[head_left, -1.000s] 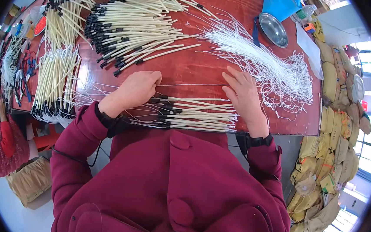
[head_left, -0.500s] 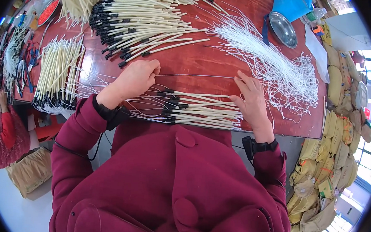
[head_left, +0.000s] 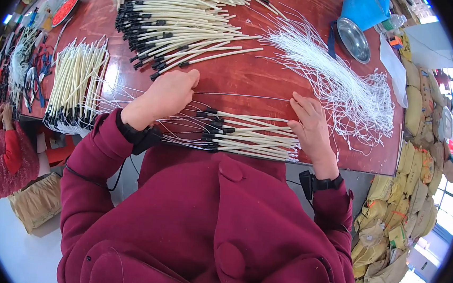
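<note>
Your left hand (head_left: 167, 97) is curled closed, thumb and forefinger pinching a thin white cord (head_left: 243, 95) — the cord runs nearly straight across the red bench (head_left: 274, 81) to the fingertips of your right hand (head_left: 312, 128). There your thumb stands apart from the extended fingers; whether they grip the cord, you cannot tell from this view. Just below the cord, between your hands, lies a row of cream tubes (head_left: 258, 140) with black ends toward your left. Beyond your left hand spreads a larger heap of black-ended tubes (head_left: 187, 32); beyond your right — a tangle of white cords (head_left: 343, 81).
</note>
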Demonstrator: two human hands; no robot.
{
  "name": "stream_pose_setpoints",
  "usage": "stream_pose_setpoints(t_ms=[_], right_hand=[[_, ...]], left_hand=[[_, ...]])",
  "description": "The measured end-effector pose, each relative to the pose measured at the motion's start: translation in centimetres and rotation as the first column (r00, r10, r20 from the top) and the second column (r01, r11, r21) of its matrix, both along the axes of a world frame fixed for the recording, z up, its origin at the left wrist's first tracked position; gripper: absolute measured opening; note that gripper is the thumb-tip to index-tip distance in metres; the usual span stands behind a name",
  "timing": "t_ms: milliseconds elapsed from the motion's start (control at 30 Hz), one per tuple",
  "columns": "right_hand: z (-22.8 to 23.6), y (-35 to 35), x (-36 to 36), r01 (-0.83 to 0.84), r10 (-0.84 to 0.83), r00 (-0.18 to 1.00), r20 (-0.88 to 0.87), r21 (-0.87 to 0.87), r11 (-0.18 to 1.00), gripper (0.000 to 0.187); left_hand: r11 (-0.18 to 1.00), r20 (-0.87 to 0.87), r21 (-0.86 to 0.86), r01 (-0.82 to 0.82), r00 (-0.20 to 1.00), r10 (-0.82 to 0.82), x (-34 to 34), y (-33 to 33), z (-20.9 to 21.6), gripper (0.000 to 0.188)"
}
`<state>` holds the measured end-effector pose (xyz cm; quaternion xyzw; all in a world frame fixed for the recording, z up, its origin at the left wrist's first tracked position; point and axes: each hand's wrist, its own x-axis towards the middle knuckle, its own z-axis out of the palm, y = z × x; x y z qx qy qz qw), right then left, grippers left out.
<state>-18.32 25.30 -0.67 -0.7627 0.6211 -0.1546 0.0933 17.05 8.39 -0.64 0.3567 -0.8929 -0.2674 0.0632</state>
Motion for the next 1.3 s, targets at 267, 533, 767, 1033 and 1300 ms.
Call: stream_pose_setpoints(t_ms=[267,533,767,1033,1300], right_hand=[[0.6,-0.4,0.0,-0.025,0.024,0.998,0.058,0.027,0.999,0.049],[0.1,-0.4,-0.1,-0.002,0.002,0.993,0.116,0.000,1.000,0.047],[-0.1,-0.4,-0.1,-0.015,0.016,0.987,0.161,-0.004,1.000,0.039],[-0.5,-0.3,-0.7,-0.012,0.019,0.982,0.188,-0.037,0.999,0.041],[-0.6,-0.5,-0.3,0.021,-0.017,0.979,0.203,-0.015,1.000,0.041]], left_hand=[[0.761,-0.156,-0.635,0.130,0.944,-0.292,-10.0,-4.6,-3.3,0.023],[0.860,-0.026,-0.510,0.001,1.000,-0.017,-14.5,-3.7,-2.1,0.015],[0.911,-0.163,-0.408,0.069,0.976,-0.147,-8.8,2.1,2.1,0.018],[0.951,-0.163,-0.308,0.023,0.984,-0.077,-0.6,3.3,0.7,0.018],[0.954,-0.205,-0.230,-0.194,0.968,0.148,5.1,2.9,0.0,0.006]])
